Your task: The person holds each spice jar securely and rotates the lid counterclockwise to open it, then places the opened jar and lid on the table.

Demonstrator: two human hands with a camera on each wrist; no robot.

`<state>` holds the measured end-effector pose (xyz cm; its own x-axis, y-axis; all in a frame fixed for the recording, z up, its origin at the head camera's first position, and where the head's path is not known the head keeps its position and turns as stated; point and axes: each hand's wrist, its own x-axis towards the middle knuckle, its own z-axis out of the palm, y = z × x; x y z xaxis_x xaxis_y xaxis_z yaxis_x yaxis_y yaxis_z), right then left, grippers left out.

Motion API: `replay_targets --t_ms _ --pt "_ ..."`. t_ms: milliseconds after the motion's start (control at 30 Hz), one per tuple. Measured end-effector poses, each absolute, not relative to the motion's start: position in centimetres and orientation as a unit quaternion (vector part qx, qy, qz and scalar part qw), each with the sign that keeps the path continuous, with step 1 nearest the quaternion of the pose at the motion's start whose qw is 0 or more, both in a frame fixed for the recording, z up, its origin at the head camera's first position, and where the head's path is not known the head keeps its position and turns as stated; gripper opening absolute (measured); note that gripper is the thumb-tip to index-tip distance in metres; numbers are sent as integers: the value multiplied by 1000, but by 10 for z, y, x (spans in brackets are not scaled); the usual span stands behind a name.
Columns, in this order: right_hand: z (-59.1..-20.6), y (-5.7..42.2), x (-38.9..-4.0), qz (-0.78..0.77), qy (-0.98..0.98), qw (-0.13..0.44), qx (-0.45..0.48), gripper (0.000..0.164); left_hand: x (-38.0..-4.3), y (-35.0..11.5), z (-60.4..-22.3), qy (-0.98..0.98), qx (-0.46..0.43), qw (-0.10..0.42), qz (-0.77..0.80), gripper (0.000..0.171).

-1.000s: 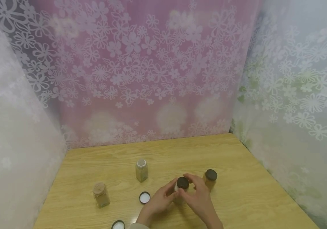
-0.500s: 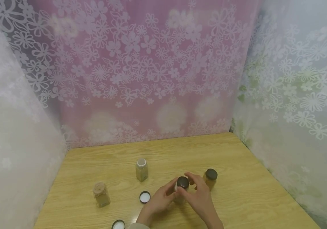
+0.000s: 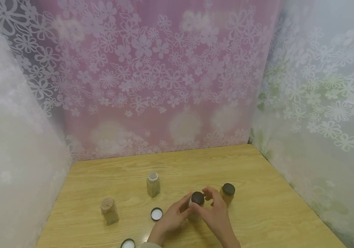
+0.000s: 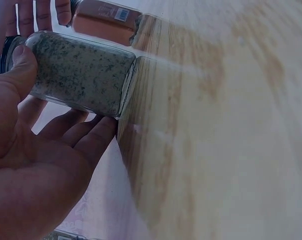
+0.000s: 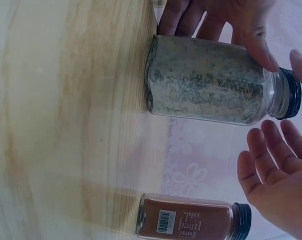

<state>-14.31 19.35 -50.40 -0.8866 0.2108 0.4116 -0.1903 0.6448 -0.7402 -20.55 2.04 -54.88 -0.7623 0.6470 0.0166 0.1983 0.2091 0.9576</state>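
Note:
A clear glass jar (image 5: 206,82) with pale, green-flecked contents stands upright on the table. My left hand (image 3: 173,216) grips its body, thumb on one side and fingers on the other, as the left wrist view shows (image 4: 78,75) in the jar's case. On top sits a black lid (image 3: 197,198). My right hand (image 3: 216,215) curls round that lid, its thumb on the near side and fingertips at the far right. Contact of every fingertip with the lid is hard to make out. Just right of this hand stands a reddish-brown jar (image 5: 186,217) with a black lid.
On the left are a cork-topped jar (image 3: 110,210) and a lidless jar (image 3: 153,185) with a white rim. Two black lids, a nearer one (image 3: 128,244) and a farther one (image 3: 156,214), lie white side up on the wooden table (image 3: 127,168). Floral curtains (image 3: 164,86) surround it.
Around the lid, my right fingertips have shifted slightly right and the thumb slightly left. My left hand and the jar stay in place.

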Motion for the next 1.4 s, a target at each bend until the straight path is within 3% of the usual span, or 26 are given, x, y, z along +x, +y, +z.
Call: replay_targets --t_ms 133,333,667,933,1233,1400 --pt "-505 194 -143 418 -875 245 5 49 -205 22 -549 749 277 205 566 63" --pt "-503 195 -144 399 -881 251 34 44 -206 23 -549 752 276 200 564 63" --pt "-504 192 -143 395 -882 257 8 59 -205 21 -549 744 284 197 571 62" --pt "-505 191 -143 392 -882 261 22 49 -205 20 -549 741 275 205 576 61" --pt "-506 192 -145 404 -881 246 27 61 -205 20 -548 732 281 210 584 60" --pt "-506 194 -147 395 -880 263 34 54 -207 21 -550 736 283 212 577 65"
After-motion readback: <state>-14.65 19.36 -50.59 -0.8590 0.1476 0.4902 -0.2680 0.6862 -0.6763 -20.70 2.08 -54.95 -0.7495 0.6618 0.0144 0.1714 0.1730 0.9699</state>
